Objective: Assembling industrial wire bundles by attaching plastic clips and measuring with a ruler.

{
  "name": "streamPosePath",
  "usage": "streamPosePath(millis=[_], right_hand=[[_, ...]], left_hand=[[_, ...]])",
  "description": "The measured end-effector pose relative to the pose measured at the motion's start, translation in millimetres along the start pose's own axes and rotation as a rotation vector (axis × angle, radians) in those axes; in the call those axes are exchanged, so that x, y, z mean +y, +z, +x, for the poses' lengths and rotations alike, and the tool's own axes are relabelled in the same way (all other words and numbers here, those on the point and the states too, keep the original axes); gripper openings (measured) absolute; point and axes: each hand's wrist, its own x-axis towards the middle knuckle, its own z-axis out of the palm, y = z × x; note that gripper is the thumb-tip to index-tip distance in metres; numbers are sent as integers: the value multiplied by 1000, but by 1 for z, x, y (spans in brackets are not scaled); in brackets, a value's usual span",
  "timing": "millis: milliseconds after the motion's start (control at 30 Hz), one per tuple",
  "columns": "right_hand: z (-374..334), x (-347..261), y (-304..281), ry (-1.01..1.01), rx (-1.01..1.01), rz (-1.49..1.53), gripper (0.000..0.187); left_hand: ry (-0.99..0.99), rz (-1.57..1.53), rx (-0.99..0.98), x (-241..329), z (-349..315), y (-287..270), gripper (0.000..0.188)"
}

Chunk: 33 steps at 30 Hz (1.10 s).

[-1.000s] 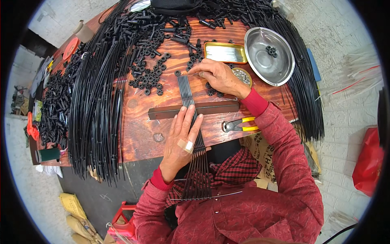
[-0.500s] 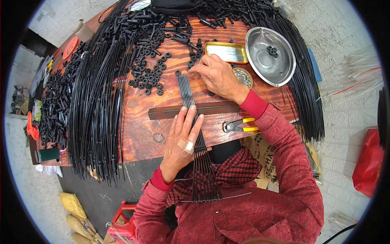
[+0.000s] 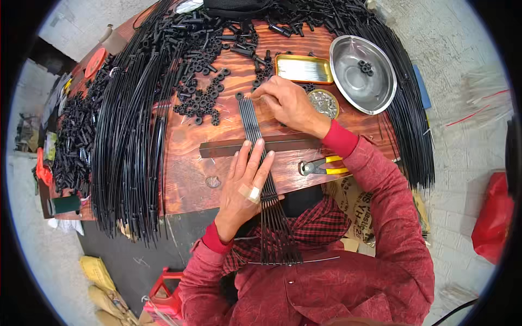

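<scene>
My left hand (image 3: 244, 187) lies flat, fingers stretched out, pressing a row of thin black rods (image 3: 251, 120) side by side over a dark bar (image 3: 220, 148). The rods run from the tabletop down over the table's near edge toward my lap, fanning out at their lower ends. My right hand (image 3: 288, 103) is closed in a pinch at the far ends of the rods; whatever its fingertips hold is too small to make out. Right by those ends sits a small black ring (image 3: 239, 95). A strip of plaster (image 3: 249, 193) covers part of my left hand's back.
Around the work lie black rings and tubes (image 3: 201, 103), a yellow-rimmed tin of pins (image 3: 303, 69), a round dish of small metal bits (image 3: 324, 103), a steel bowl (image 3: 363, 76) and yellow-handled pincers (image 3: 321, 166). Bundles of long black rods (image 3: 128, 146) hang over the table's left side.
My right hand has shifted very slightly, its fingers still pinched at the rod ends. My left hand stays flat on the rods. The view has moved a little.
</scene>
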Motion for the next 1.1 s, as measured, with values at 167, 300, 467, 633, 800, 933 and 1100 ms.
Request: streamPosePath(millis=[167,300,467,633,800,933,1100], right_hand=[[4,-5,-5,-114,50,-69,19],[3,-9,2,-32,24,-19,21],[10,3,0,-73,-63,35,25],[11,-1,4,-83,-42,84,26],[13,-8,0,-107,-44,9,26],[14,-7,4,-121,-33,40,29],[14,-2,8,-117,-68,118,31]], left_hand=[[6,-10,-8,-5,-3,4,78],[23,10,-29,-8,-4,5,91],[9,-10,-17,-3,-1,2,77],[5,-17,1,-2,-2,0,67],[-4,-56,14,-2,-2,1,68],[1,-56,21,-2,-1,1,68],[-7,-76,21,-2,0,1,68]])
